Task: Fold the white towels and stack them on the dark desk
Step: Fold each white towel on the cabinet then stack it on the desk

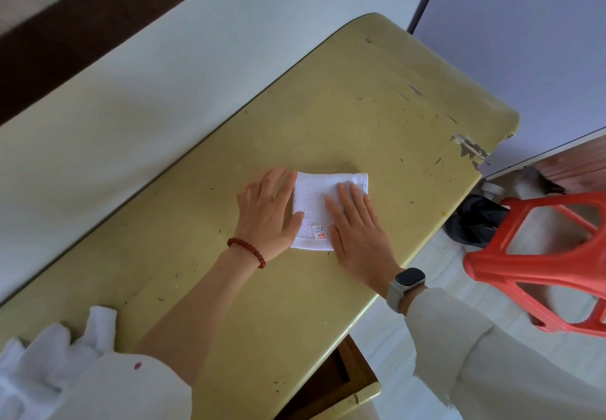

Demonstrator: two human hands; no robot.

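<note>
Nearest me, a heap of loose white towels (49, 350) waits on the worn yellow-green desk (328, 118). Beyond it, mid-desk, my right hand (357, 232) and left hand (267, 213) lie flat, gripping nothing, on the small folded white terry towel (316, 200). I should press evenly and square the edges.

Nubby cloth towel (316, 205) — scuffed, chipped painted desk (377, 118).
</note>
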